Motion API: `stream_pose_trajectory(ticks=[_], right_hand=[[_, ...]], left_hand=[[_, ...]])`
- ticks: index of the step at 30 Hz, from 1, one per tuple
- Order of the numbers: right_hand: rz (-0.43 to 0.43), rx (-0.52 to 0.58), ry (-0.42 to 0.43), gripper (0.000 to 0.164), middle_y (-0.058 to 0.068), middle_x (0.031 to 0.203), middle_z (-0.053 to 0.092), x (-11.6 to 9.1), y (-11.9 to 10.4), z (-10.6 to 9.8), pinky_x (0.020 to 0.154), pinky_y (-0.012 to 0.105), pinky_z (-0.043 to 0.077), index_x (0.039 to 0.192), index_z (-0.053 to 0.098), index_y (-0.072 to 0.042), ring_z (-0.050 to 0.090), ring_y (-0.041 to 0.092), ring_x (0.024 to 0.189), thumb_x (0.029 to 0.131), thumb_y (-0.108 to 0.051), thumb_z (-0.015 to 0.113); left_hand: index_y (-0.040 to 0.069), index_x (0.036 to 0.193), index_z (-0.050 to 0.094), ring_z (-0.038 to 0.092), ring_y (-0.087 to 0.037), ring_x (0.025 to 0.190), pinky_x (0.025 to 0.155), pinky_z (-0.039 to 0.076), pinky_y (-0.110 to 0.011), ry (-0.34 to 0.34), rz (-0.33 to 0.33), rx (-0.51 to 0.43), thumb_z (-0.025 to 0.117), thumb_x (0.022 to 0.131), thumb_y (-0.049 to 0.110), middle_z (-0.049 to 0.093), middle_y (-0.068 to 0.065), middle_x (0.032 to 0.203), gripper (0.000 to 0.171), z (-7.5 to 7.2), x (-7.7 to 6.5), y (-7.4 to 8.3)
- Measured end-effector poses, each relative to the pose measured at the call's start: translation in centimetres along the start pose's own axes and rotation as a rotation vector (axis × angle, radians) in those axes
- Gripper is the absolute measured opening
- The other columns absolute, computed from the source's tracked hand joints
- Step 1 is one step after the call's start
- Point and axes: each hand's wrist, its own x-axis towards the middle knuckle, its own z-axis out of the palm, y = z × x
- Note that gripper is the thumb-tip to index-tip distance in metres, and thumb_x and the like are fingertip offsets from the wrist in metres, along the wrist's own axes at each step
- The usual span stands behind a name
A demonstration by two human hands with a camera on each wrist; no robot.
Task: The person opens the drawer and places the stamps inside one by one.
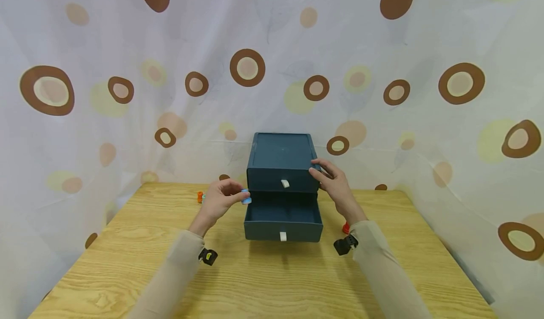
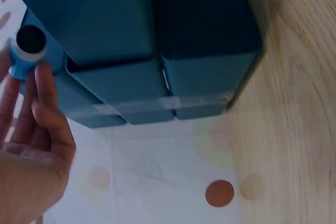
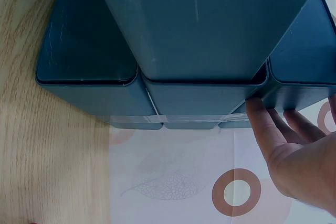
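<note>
A dark blue drawer cabinet (image 1: pixel 282 151) stands at the back of the table, its top drawer (image 1: pixel 265 180) pushed in. Below that, the middle drawer (image 1: pixel 263 231) is pulled out, and its visible floor is bare. My left hand (image 1: pixel 217 202) pinches a small light-blue piece (image 1: pixel 246 199) between thumb and fingertips, just left of the cabinet. In the left wrist view, the piece's dark round end (image 2: pixel 31 39) faces the camera above a white band. With loosely spread fingers, my right hand (image 1: pixel 337 189) touches the cabinet's upper right side; its thumb (image 3: pixel 264 124) lies against the wall.
Behind the left hand stand a small orange piece (image 1: pixel 199 196) and a partly hidden teal piece (image 1: pixel 204 198). A red piece (image 1: pixel 346 228) sits by the right wrist, partly covered. A patterned curtain (image 1: pixel 272 35) hangs behind the wooden table (image 1: pixel 263 286).
</note>
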Motion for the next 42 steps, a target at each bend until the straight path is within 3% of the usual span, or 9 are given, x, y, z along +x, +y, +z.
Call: stream_pose_trajectory(ticks=[5, 12, 18, 27, 35, 42], right_hand=[[0.001, 0.004, -0.005, 0.049, 0.004, 0.159, 0.031, 0.0, -0.1, -0.1, 0.111, 0.058, 0.034, 0.138, 0.051, -0.013, 0.027, 0.033, 0.148, 0.097, -0.039, 0.060], [0.013, -0.002, -0.004, 0.049, 0.002, 0.158, 0.033, -0.2, -0.3, 0.0, 0.111, 0.056, 0.036, 0.138, 0.052, -0.017, 0.028, 0.031, 0.147, 0.096, -0.042, 0.061], [0.020, -0.003, -0.001, 0.052, 0.002, 0.158, 0.034, -0.2, -0.1, 0.1, 0.110, 0.057, 0.036, 0.138, 0.052, -0.017, 0.030, 0.031, 0.147, 0.095, -0.044, 0.062], [0.012, 0.000, -0.010, 0.050, 0.003, 0.160, 0.029, -0.1, -0.3, 0.0, 0.112, 0.058, 0.034, 0.140, 0.050, -0.014, 0.028, 0.032, 0.148, 0.097, -0.040, 0.060], [0.002, 0.002, -0.009, 0.051, 0.003, 0.162, 0.025, -0.1, -0.2, 0.0, 0.112, 0.058, 0.033, 0.140, 0.050, -0.013, 0.025, 0.032, 0.149, 0.097, -0.040, 0.060], [0.012, 0.001, 0.002, 0.051, 0.003, 0.160, 0.030, 0.0, -0.1, 0.1, 0.111, 0.057, 0.034, 0.138, 0.051, -0.014, 0.028, 0.031, 0.148, 0.096, -0.041, 0.061]], left_hand=[[0.006, 0.097, 0.071, 0.062, -0.023, 0.084, 0.071, 0.048, -0.027, 0.030, -0.033, 0.055, 0.077, 0.086, 0.021, 0.070, -0.007, 0.093, 0.019, 1.1, 0.0, 0.8], [0.002, 0.099, 0.072, 0.063, -0.022, 0.087, 0.073, 0.048, -0.029, 0.014, -0.048, 0.067, 0.075, 0.087, 0.012, 0.072, -0.017, 0.096, 0.016, 2.4, 0.1, 1.2], [0.007, 0.101, 0.074, 0.065, -0.020, 0.083, 0.074, 0.051, -0.032, -0.012, -0.031, 0.044, 0.077, 0.085, 0.015, 0.076, -0.011, 0.095, 0.018, 3.4, -0.2, 1.6], [0.014, 0.099, 0.077, 0.064, -0.015, 0.084, 0.070, 0.051, -0.030, 0.014, -0.005, 0.164, 0.079, 0.083, 0.017, 0.075, -0.002, 0.095, 0.016, 4.9, -0.1, 2.3], [0.011, 0.104, 0.076, 0.067, -0.013, 0.085, 0.074, 0.054, -0.031, -0.084, 0.027, 0.327, 0.076, 0.086, 0.018, 0.074, 0.002, 0.094, 0.019, 6.2, 0.5, 3.3], [0.012, 0.108, 0.075, 0.069, -0.013, 0.090, 0.080, 0.056, -0.033, -0.157, 0.005, 0.429, 0.073, 0.089, 0.017, 0.074, 0.001, 0.100, 0.019, 7.7, 0.6, 3.8]])
